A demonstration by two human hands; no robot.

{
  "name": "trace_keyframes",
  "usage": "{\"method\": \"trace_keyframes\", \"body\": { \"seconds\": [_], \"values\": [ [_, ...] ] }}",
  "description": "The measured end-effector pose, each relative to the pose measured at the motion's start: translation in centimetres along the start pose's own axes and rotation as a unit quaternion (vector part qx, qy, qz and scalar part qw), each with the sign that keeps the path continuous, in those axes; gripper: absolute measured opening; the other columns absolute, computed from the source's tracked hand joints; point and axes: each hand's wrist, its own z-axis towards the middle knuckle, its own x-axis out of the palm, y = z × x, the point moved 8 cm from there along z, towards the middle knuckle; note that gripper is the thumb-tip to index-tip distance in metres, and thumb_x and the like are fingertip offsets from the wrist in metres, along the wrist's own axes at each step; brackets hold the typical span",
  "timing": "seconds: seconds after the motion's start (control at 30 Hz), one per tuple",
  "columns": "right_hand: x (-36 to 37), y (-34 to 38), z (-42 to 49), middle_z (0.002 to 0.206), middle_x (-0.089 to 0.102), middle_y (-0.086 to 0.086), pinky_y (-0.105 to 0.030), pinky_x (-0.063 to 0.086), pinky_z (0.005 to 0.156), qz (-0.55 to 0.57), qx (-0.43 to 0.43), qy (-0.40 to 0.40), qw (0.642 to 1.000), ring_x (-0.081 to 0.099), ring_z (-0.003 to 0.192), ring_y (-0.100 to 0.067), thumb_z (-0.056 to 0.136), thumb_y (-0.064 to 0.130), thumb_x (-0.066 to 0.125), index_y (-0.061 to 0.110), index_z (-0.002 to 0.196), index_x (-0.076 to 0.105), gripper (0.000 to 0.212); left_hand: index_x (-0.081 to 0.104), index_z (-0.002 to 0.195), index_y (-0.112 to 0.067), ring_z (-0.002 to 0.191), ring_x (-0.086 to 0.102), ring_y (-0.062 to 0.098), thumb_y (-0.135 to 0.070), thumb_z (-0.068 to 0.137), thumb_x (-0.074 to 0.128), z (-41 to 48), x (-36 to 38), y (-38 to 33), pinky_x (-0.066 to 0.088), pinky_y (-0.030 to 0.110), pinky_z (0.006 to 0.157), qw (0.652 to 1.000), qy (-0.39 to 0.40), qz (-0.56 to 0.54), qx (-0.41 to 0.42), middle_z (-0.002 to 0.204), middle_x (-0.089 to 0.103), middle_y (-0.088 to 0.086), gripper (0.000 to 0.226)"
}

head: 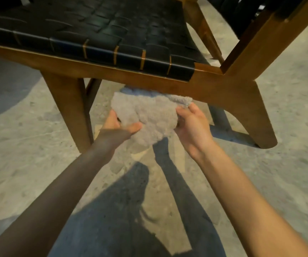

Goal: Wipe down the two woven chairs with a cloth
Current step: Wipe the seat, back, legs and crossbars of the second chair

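Crosswise, both hands (120, 125) (192, 125) hold the bunched cloth (149, 115) below the chair (131, 75).

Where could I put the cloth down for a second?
The woven seat is bare. So is the floor right of the chair leg. Under the wooden rail, both hands and the cloth crowd things.

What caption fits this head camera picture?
Both hands, left and right, bunch a grey cloth below the woven chair.
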Motion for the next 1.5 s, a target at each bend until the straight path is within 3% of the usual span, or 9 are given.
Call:
{"method": "trace_keyframes", "body": {
  "seconds": [0.1, 0.27, 0.37, 0.47, 0.67, 0.87, 1.0, 1.2, 1.5],
  "values": [
    [0.1, 1.0, -1.1, 0.104, 0.066, -0.017, -0.04, 0.053, 0.077, -0.238, -0.11, -0.013, 0.965, 0.065, 0.092, -0.028, 0.098, 0.012, 0.047, 0.015, 0.116, 0.056, 0.02, 0.02, 0.147, -0.024, 0.093, 0.054, 0.006, -0.025, 0.08, 0.074, -0.6, -1.6, 1.8, 0.046, 0.017, 0.069, 0.995, -0.016, 0.093, -0.009, 0.1, 0.047, -0.02, 0.086],
    [2.1, 3.1, -3.1, 0.103, 0.065, 0.009, -0.016, 0.045, 0.08, -0.471, -0.262, 0.053, 0.84, 0.057, 0.092, 0.002, 0.095, 0.021, 0.056, 0.023, 0.112, 0.064, 0.019, 0.001, 0.149, -0.036, 0.141, 0.017, 0.016, -0.036, 0.069, 0.08, -2.4, -0.5, 0.9, 0.025, 0.027, 0.106, 0.97, 0.005, 0.213, 0.119, 0.158, 0.009, -0.005, 0.113],
    [1.9, 4.3, -4.1, 0.079, 0.063, 0.001, -0.018, 0.043, 0.054, -0.399, -0.24, 0.06, 0.883, 0.053, 0.061, -0.004, 0.093, 0.019, 0.06, 0.02, 0.109, 0.053, 0.017, -0.012, 0.142, -0.052, 0.134, 0.006, -0.007, -0.039, 0.054, 0.089, -4.6, 1.9, -1.7, 0.015, 0.011, 0.102, 0.938, 0.04, 0.229, 0.257, 0.154, -0.009, -0.021, 0.135],
    [1.2, 4.7, -4.7, 0.075, 0.055, -0.014, -0.031, 0.038, 0.056, -0.289, -0.172, 0.055, 0.94, 0.046, 0.063, -0.021, 0.092, 0.017, 0.062, 0.015, 0.103, 0.043, 0.022, -0.015, 0.143, -0.05, 0.144, -0.004, 0.007, -0.046, 0.05, 0.089, -6.5, 4.3, -3.5, 0.011, 0.032, 0.11, 0.869, 0.052, 0.326, 0.37, 0.153, -0.018, -0.021, 0.139],
    [0.0, 4.3, -5.4, 0.058, 0.063, 0.004, -0.015, 0.041, 0.04, -0.173, -0.008, 0.066, 0.983, 0.057, 0.046, -0.003, 0.095, 0.016, 0.056, 0.016, 0.112, 0.049, 0.018, 0.027, 0.14, -0.041, 0.132, 0.031, -0.001, -0.014, 0.071, 0.083, -6.5, 4.3, -5.3, 0.026, 0.017, 0.112, 0.864, 0.066, 0.281, 0.413, 0.14, 0.031, -0.017, 0.093],
    [2.3, 6.1, -8.6, 0.144, 0.025, 0.024, -0.013, 0.028, 0.106, -0.574, -0.24, 0.188, 0.76, 0.025, 0.135, 0.002, 0.074, 0.054, 0.065, 0.036, 0.125, 0.05, 0.056, 0.058, 0.117, -0.029, 0.092, 0.041, -0.012, -0.017, 0.071, 0.081, -5.8, 3.4, -7.7, 0.032, 0.001, 0.085, 0.876, 0.011, 0.291, 0.385, 0.11, 0.034, -0.009, 0.053],
    [1.1, 9.8, -9.4, 0.105, 0.059, 0.014, -0.026, 0.049, 0.079, -0.605, -0.301, 0.122, 0.727, 0.055, 0.096, -0.002, 0.083, 0.029, 0.071, 0.025, 0.111, 0.051, 0.035, 0.051, 0.118, -0.028, 0.092, 0.035, -0.02, -0.039, 0.062, 0.082, -6.5, 5.7, -10.1, 0.031, -0.003, 0.081, 0.882, 0.052, 0.277, 0.377, 0.109, 0.033, -0.011, 0.066],
    [1.5, 18.5, -12.3, 0.089, 0.039, 0.007, -0.004, 0.034, 0.063, -0.603, -0.523, -0.105, 0.594, 0.03, 0.073, 0.0, 0.072, 0.027, 0.071, 0.019, 0.095, 0.043, 0.037, 0.045, 0.135, -0.025, 0.118, 0.04, 0.007, -0.058, 0.084, 0.041, -7.8, 5.2, -16.6, 0.03, 0.024, 0.099, 0.824, 0.036, 0.338, 0.453, 0.127, 0.045, -0.006, 0.06],
    [6.5, 13.8, -2.7, 0.151, 0.029, -0.011, -0.041, 0.035, 0.11, -0.793, -0.323, -0.106, 0.506, 0.032, 0.136, -0.031, 0.094, 0.034, 0.051, 0.022, 0.143, 0.03, 0.055, 0.034, 0.144, -0.028, 0.138, 0.03, 0.013, -0.026, 0.1, 0.04, 0.9, 2.3, -20.0, 0.025, 0.039, 0.113, 0.789, -0.04, 0.502, 0.353, 0.151, 0.032, -0.008, 0.045]
  ]
}}
